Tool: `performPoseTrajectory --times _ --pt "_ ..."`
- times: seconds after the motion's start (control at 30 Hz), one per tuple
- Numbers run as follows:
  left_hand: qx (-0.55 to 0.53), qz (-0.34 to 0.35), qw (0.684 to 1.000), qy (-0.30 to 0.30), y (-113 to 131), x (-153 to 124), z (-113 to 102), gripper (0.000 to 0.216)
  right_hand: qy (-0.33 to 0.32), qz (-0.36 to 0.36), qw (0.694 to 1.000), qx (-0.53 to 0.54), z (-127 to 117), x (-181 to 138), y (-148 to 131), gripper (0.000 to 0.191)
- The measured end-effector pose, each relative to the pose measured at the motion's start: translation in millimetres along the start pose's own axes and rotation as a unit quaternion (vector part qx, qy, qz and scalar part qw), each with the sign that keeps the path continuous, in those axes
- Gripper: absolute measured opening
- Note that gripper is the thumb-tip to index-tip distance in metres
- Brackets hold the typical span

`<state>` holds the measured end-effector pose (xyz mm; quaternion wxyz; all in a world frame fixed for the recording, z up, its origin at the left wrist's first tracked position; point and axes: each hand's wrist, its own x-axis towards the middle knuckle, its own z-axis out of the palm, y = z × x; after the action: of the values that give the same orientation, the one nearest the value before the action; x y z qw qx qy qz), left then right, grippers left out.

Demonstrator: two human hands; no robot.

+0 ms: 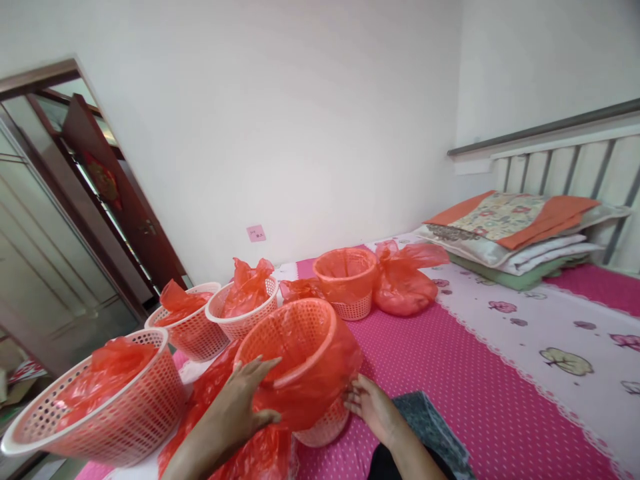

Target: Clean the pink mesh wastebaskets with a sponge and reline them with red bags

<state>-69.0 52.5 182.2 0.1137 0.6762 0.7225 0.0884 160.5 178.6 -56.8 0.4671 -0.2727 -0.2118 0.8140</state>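
Note:
A pink perforated plastic basket [323, 430] stands in front of me, slightly tilted. A red plastic bag [310, 393] lines it and is folded over its rim. My left hand [240, 397] is at the basket's left side, fingers stretched and thumb apart, against or just in front of the bag. On the right side, my right hand [373, 407] has its fingers curled at the lower edge of the folded-over bag and seems to pinch it. More red plastic bags [265, 453] lie crumpled beneath my left arm, beside the basket.
Pink baskets holding red bags stand left: an oval one [170, 393] and two round ones [203, 337], [245, 327]. Behind are another lined basket [355, 308] and a knotted bag [405, 290]. Folded bedding [520, 233] lies on the bed [425, 360] at right.

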Motion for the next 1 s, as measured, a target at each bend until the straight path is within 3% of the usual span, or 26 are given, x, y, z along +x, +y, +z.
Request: performPoseTrajectory --times 0.07,0.13,0.17,0.33,0.5,0.63,0.73,0.87,1.0 --pt "0.051 0.014 0.999 0.002 -19.1 2.8 0.2 0.062 0.004 -0.002 1.000 0.002 -2.4 2.1 0.6 0.034" --pt "0.077 0.047 0.996 0.004 -27.7 10.1 3.1 0.030 0.009 -0.005 1.000 0.000 -5.6 4.0 1.6 0.034" --pt "0.086 0.063 0.994 0.001 -28.0 14.4 4.7 0.025 0.014 -0.006 1.000 -0.002 -7.3 4.9 2.0 0.033" --pt "0.134 0.099 0.986 0.006 -0.5 32.8 12.2 0.037 0.050 -0.029 0.998 -0.006 -12.9 9.1 0.4 0.034" --pt "0.159 0.074 0.984 0.038 46.4 51.9 24.3 0.037 0.077 -0.059 0.995 0.007 -14.5 12.8 -4.1 0.041" --pt "0.139 0.058 0.986 0.067 75.9 71.6 35.5 0.039 0.110 -0.011 0.994 -0.024 -13.7 13.3 -2.8 0.044" --pt "0.132 0.054 0.987 0.080 91.3 83.4 41.7 0.040 0.084 0.045 0.994 -0.055 -8.6 10.7 2.1 0.064" --pt "0.126 0.049 0.987 0.087 103.7 93.0 47.2 0.041 0.024 0.025 0.997 -0.065 -3.7 6.8 9.7 0.051" --pt "0.125 0.033 0.987 0.098 109.8 99.3 51.4 0.041 0.025 -0.008 0.998 -0.058 -7.1 8.6 13.0 0.050"
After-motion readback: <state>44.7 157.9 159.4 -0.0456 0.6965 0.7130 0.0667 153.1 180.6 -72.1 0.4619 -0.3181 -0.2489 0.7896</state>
